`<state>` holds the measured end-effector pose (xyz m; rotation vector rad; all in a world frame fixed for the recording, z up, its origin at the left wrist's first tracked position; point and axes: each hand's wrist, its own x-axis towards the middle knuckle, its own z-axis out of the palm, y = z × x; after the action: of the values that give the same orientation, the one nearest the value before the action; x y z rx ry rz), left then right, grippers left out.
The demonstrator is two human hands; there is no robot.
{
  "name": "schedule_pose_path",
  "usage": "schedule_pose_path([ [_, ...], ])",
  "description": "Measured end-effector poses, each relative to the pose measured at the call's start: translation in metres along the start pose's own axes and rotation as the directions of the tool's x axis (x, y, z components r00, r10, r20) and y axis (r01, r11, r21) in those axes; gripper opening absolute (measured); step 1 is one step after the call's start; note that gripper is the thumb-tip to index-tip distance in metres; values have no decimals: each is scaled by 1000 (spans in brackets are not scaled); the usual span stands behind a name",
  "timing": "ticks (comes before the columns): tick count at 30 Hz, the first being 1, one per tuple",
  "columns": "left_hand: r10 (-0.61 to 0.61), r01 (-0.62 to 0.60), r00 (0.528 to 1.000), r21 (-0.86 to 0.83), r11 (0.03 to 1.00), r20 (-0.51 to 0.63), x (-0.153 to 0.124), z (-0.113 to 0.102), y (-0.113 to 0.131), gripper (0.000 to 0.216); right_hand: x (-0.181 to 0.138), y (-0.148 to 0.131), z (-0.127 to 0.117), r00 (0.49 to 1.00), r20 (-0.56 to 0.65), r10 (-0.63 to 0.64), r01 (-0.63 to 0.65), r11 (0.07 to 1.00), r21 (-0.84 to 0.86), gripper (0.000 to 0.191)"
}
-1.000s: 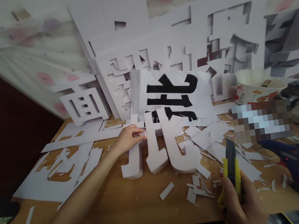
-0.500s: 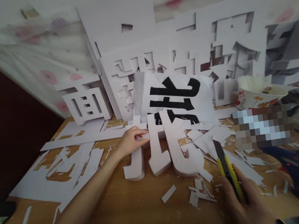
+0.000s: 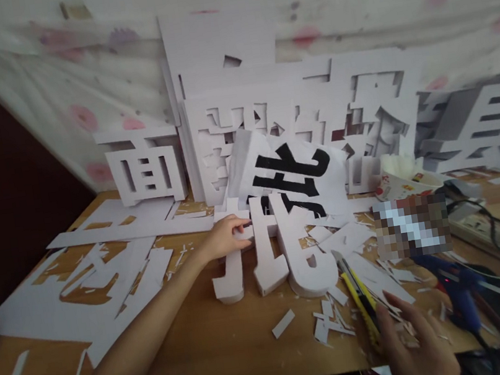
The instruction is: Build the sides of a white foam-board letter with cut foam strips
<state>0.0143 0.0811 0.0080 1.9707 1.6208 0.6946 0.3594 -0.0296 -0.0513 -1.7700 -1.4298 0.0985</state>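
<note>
Foam character point(image 3: 269, 253) gripped by left hand point(image 3: 227, 238); right hand point(image 3: 417, 347) holds utility knife point(image 3: 356, 294).

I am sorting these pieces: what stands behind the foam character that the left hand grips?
Behind the foam character, gripped by the left hand, leans a white sheet with a black character; its lower part is covered. Cut-out foam boards stand further back.

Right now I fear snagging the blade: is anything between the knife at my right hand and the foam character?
Nothing upright. The utility knife points its tip close beside the foam character, with only flat white offcuts on the table between them.
</note>
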Motion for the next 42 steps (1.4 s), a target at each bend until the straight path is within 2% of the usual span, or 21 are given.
schedule_pose_path([
  [3, 12, -12, 1000, -48, 999, 10, 0, -3, -4, 48, -3, -9, -22, 974, -115, 194, -193, 981, 23, 56],
  [6, 25, -25, 999, -30, 999, -21, 1, -2, -5, 42, 1, -2, -41, 935, -221, 278, -293, 955, -36, 56],
  [9, 31, -29, 999, 49, 998, -43, 3, 2, -3, 42, 12, 20, -55, 926, -246, 286, -318, 943, -102, 56],
  [14, 19, -12, 997, 94, 996, -77, 4, 6, 2, 34, 27, 53, -67, 954, -267, 136, -202, 950, -239, 71],
  [17, 16, -8, 996, 94, 996, -88, 4, 7, 3, 34, 34, 60, -63, 961, -221, 167, -230, 925, -303, 84],
  [20, 13, -5, 996, 90, 996, -88, 5, 7, 3, 38, 45, 65, -56, 964, -97, 249, -267, 913, -310, 94],
  [22, 14, -7, 997, 85, 996, -81, 5, 6, 4, 41, 55, 70, -50, 963, -10, 270, -259, 913, -316, 94],
  [25, 18, -13, 997, 75, 997, -71, 5, 5, 4, 41, 73, 76, -43, 961, 75, 267, -231, 919, -319, 85],
  [30, 4, 1, 997, 73, 997, -78, 8, 5, 3, 38, 99, 74, -37, 945, 113, 307, -276, 933, -233, 58],
  [35, 13, -5, 998, 115, 993, -69, 10, 3, 9, 29, 106, 61, -45, 962, 119, 246, -238, 968, -78, 49],
  [38, 47, -37, 997, 156, 987, -65, 9, -1, 15, 26, 98, 53, -55, 965, 87, 249, -252, 967, 29, 53],
  [40, 77, -65, 995, 180, 981, -59, 8, -4, 19, 23, 89, 47, -63, 960, 86, 268, -279, 946, 167, 58],
  [42, 100, -89, 994, 196, 976, -46, 8, -7, 24, 19, 79, 40, -72, 939, 95, 331, -342, 855, 389, 58],
])
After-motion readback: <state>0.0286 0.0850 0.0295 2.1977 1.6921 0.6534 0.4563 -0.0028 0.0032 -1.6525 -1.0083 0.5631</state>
